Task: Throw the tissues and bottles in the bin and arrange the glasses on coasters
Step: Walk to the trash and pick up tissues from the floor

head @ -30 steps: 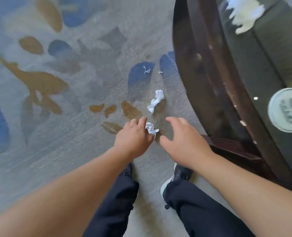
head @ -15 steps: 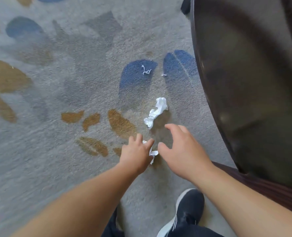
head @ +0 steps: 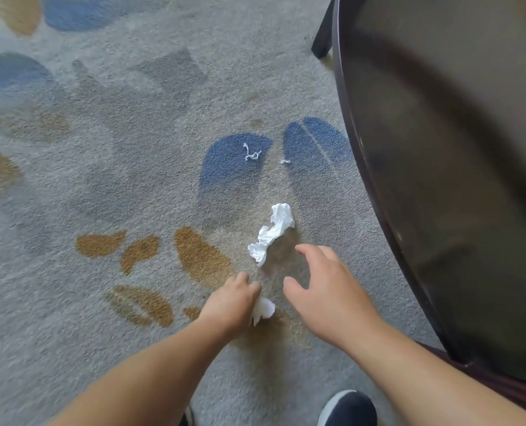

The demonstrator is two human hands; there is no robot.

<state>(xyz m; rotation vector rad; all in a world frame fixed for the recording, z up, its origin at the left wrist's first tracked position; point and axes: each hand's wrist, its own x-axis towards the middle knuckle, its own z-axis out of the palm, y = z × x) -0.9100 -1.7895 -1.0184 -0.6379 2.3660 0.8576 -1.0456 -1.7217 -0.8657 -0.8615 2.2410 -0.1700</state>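
Hands above a patterned carpet (head: 108, 186). The left hand (head: 231, 302) curls its fingers (head: 240, 279) around a small tissue wad (head: 264, 309), which protrudes at the hand's 3 o'clock side. The right hand (head: 326, 293) holds nothing, its fingers spread and slightly bent. A second crumpled tissue (head: 272, 233) lies on the carpet at 11 o'clock from the right hand, just beside its fingertips. Two white scraps (head: 251, 152) lie farther off at 12 o'clock, by the blue patches. A dark tabletop (head: 440, 179) fills the 3 o'clock side; a dark shoe (head: 347, 408) shows at 6 o'clock.
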